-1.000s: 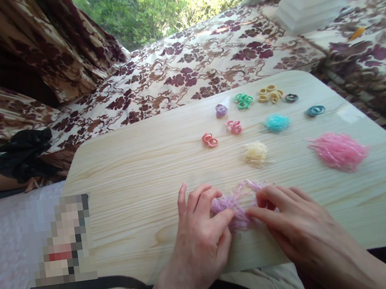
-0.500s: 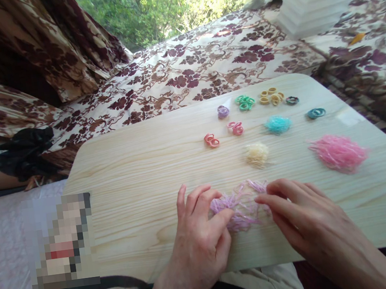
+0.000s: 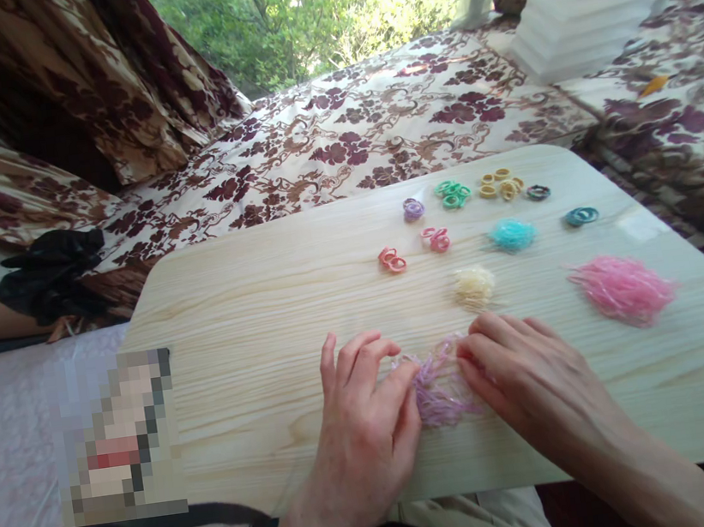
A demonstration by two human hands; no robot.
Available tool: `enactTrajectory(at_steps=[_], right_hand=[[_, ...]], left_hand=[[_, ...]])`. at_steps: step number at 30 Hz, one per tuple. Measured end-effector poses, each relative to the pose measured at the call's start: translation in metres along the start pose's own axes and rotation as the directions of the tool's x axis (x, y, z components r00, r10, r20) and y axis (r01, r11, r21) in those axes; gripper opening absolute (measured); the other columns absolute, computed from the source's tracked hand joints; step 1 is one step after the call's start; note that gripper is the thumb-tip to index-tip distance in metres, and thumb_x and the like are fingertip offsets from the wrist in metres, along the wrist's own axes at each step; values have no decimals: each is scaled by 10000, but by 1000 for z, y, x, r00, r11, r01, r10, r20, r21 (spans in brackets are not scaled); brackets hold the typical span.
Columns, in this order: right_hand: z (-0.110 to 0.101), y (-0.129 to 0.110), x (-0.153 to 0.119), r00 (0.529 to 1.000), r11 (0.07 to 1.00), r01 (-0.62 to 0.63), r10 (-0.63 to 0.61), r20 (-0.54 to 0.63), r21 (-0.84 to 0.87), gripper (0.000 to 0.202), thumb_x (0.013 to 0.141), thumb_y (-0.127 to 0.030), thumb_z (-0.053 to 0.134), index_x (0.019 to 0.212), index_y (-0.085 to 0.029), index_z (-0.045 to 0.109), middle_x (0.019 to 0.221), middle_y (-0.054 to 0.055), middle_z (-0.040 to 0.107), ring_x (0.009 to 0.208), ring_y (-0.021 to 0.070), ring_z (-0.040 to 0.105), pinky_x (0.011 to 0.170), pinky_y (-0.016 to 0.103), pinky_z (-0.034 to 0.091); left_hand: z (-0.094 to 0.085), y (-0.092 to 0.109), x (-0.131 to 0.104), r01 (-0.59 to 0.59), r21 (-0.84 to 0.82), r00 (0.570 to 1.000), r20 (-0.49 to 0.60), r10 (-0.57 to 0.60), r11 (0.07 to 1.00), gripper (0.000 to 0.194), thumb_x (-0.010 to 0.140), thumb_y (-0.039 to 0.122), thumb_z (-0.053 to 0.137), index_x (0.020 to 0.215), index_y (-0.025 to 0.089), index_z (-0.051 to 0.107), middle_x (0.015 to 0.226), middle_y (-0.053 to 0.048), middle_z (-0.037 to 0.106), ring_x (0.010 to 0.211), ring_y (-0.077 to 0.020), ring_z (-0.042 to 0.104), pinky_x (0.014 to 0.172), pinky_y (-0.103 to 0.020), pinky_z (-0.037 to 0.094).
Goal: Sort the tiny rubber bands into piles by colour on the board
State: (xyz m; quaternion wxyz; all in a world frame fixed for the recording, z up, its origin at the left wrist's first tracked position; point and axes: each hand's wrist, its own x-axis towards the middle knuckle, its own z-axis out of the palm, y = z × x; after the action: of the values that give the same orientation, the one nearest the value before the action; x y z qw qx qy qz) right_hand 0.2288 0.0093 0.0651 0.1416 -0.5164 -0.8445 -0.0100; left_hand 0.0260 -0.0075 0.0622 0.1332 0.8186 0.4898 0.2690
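A loose pile of thin lilac elastic bands [image 3: 438, 386] lies near the front edge of a pale wooden board [image 3: 254, 311]. My left hand [image 3: 365, 435] rests on the pile's left side, thumb and fingertips pressing into the bands. My right hand [image 3: 523, 379] lies against its right side, fingers curled onto the bands. Both hands squeeze the pile between them. Part of the pile is hidden under my fingers.
Farther back on the board lie a pink pile [image 3: 621, 290], a cream pile [image 3: 474, 287], a turquoise pile [image 3: 512, 235] and small groups of red [image 3: 392, 260], pink [image 3: 436, 239], purple [image 3: 413, 209], green [image 3: 452, 193], yellow [image 3: 500, 187] and blue [image 3: 581, 216] hair ties. Flowered bedding [image 3: 342, 144] surrounds the board.
My right hand moved left and slightly up, pushing the spread lilac bands into a tighter heap against my left hand. The camera view tilted a little downward.
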Motion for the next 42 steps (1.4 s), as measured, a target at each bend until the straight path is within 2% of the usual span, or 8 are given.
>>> enactTrajectory(at_steps=[13,19,23,29,33,36,39,42], right_hand=[[0,2,-15,986,975,-52,85,-146,216,179,937,-191,453,795,-206,562,671,-23,612,547,111,575,548,250,412],[1,6,-19,982,957,-55,104,-159,286,115,935,-188,497,969,-185,607,820,14,684,698,138,652,641,258,492],[1,7,-23,981,951,-70,121,-153,301,127,940,-201,504,970,-180,626,889,43,706,770,160,675,681,278,523],[0,5,-26,981,960,-62,109,-159,274,180,943,-219,493,1006,-202,661,949,45,703,790,167,681,695,294,535],[-12,17,-36,977,968,-134,165,-134,214,226,967,-292,456,1062,-214,646,1015,52,683,825,173,693,677,286,530],[-16,28,-47,970,974,-206,217,-113,97,295,984,-361,398,1061,-195,630,981,58,683,725,170,701,572,286,513],[-7,26,-51,970,971,-230,234,-67,73,317,984,-377,379,1035,-187,628,947,56,683,626,152,687,493,276,489],[5,12,-43,970,966,-233,239,-44,115,294,978,-337,371,968,-202,632,894,48,679,659,159,688,531,275,497]], left_hand=[[2,1,0,2,-17,1000,8,-2,1000,249,904,92,515,1078,207,649,1125,-68,616,1221,-228,479,1158,-534,201],[3,2,0,-2,-13,1000,3,2,1000,254,903,87,509,1079,208,647,1127,-65,618,1221,-231,479,1157,-534,201],[2,1,0,-7,5,1000,7,7,1000,258,900,85,510,1083,209,643,1124,-63,618,1207,-239,489,1154,-544,207],[-6,-9,-6,92,70,996,-5,-92,993,347,886,143,526,1231,161,560,1160,-102,602,1103,-249,542,987,-429,440],[-14,-12,-11,206,110,970,108,-218,972,451,855,204,550,1302,162,505,1164,-111,585,1084,-269,564,941,-436,489],[-15,-6,-9,246,98,939,221,-262,964,424,839,143,536,1262,179,521,1138,-92,587,1074,-250,568,936,-413,502],[-10,3,-1,255,62,917,300,-262,965,363,830,64,500,1161,197,563,1112,-72,584,1065,-228,562,935,-389,502],[0,11,11,258,34,912,323,-255,966,322,817,22,475,1062,197,589,1072,-64,583,1037,-223,559,940,-396,496]])
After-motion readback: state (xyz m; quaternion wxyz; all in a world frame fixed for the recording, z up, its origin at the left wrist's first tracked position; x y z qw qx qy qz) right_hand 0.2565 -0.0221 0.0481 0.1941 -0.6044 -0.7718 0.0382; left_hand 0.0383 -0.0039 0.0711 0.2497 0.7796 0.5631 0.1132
